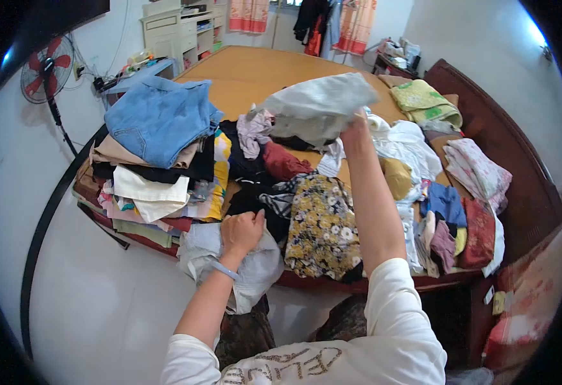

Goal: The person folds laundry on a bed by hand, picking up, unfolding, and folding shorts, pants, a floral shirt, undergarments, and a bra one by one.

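My right hand is raised over the bed, closed on the edge of a light grey cloth that is blurred by motion. Closer to me, my left hand, with a pale bangle at the wrist, is closed on a light grey garment that hangs over the bed's front edge. I cannot tell whether both grey pieces are one garment. Between my arms lies a yellow-and-black floral garment. A dark red garment and a pink one lie beyond my left hand.
At left, blue jeans top a tall pile of folded clothes. White garments, a mustard one and smaller folded pieces lie at right, by the dark wooden headboard. A red-bladed fan stands beyond the bed's left side.
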Tool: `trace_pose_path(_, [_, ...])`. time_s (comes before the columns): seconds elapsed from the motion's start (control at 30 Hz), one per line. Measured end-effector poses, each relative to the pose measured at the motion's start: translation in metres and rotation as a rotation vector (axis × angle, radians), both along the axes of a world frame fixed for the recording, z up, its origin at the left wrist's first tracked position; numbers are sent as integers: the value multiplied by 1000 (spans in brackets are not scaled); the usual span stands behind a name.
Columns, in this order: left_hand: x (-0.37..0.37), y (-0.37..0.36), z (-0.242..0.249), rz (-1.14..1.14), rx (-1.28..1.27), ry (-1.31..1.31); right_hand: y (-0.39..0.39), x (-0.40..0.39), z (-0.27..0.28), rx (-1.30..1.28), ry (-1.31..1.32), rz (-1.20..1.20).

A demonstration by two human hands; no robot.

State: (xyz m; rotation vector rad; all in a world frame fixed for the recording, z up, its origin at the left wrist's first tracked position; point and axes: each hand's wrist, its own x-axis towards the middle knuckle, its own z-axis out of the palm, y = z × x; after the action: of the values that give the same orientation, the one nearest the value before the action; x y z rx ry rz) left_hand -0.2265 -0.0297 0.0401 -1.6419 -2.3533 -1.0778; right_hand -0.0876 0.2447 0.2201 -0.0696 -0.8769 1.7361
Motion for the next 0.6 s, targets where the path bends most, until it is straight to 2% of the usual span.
trace_pose_path(0.03, [1, -1, 3, 14, -10, -28, -13, 17, 3, 171, 159, 150])
trace_pose_path(0.1, [1, 1, -3, 35, 11, -26, -36, 42, 18, 341, 255, 429])
trace_pose_path(0.17, [-1, 0, -7, 32, 45, -45, -33, 63, 38, 329, 132, 682])
trace_pose_path(0.27, [-4, -2, -8, 57, 93, -152, -91, 80, 47, 302, 105, 715])
trace_pose_path(0.3, [-4, -9, -1, 17, 131, -232, -84, 83, 40, 333, 99, 796])
trace_pose_path(0.33, [-4, -13, 4, -69, 215, -338, -126, 88, 43, 249, 64, 739])
trace_pose_path(0.37, [-4, -17, 8, -151, 299, -445, -138, 97, 34, 316, -86, 569])
trace_pose_path(0.43, [5, -33, 30, -342, 424, -672, -180, 107, 26, 427, -309, 397])
trace_pose_path(0.47, [14, -46, 47, -396, 420, -713, -201, 109, 28, 472, -386, 397])
trace_pose_path(0.5, [25, -61, 68, -447, 414, -755, -189, 107, 12, 543, -475, 483])
trace_pose_path(0.57, [41, -91, 98, -515, 324, -853, -232, 111, 10, 943, -858, -59])
trace_pose_path(0.6, [46, -102, 105, -531, 299, -824, -249, 112, 12, 985, -905, -168])
